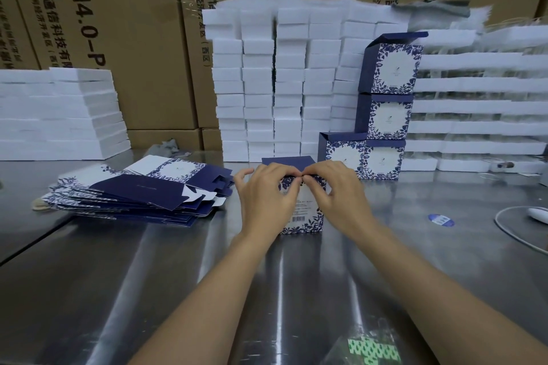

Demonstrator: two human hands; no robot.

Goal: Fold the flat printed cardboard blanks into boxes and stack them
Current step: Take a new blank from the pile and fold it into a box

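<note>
Fingers of the left hand [267,198] and right hand [335,190] pinched the top edge of the half-folded box [305,216], standing on the steel counter [178,275] before the stacked boxes [385,115]. Uneven pressure might have creased a flap or skidded it.

This is a packing room or warehouse work area. Tall brown shipping cartons [142,38] with large printed lettering are stacked into a wall from 10 to 2 o'clock. In front of them, at 12 o'clock, white foam blocks [287,83] stand in tight columns, with more white slabs [59,115] piled at 9 o'clock and layered white trays [474,104] at 2 o'clock. The work surface [148,275] is bare polished sheet steel. On it a fanned pile of flat blanks [139,190] lies at 10 o'clock, and folded boxes [388,115] of the same blue-and-white print are stacked at 1 o'clock.
</note>
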